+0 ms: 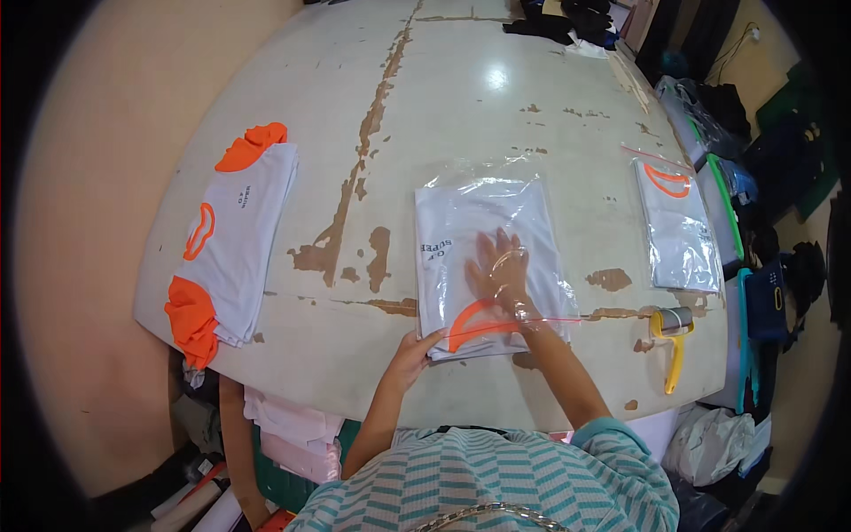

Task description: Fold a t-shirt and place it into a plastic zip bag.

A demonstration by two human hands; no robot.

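A folded white T-shirt with an orange neckband (pixel 435 279) lies in front of me, with a clear plastic bag (pixel 485 174) partly over it. My right hand (pixel 500 269) is inside the bag, palm down on the shirt with its fingers spread. My left hand (pixel 420 352) pinches the near left corner of the shirt and the bag's edge, thumb on top. The bag's red seal line crosses my right wrist. At the right lies a bagged white shirt (pixel 678 233); at the left, a stack of white shirts with orange sleeves (pixel 246 233).
A yellow-handled lint roller (pixel 673 346) lies near the table's right edge. Dark cloths (pixel 572 23) are heaped at the far end of the worn table (pixel 452 86). Bins with green (pixel 726 206) and teal rims stand along the right side. A wall runs along the left.
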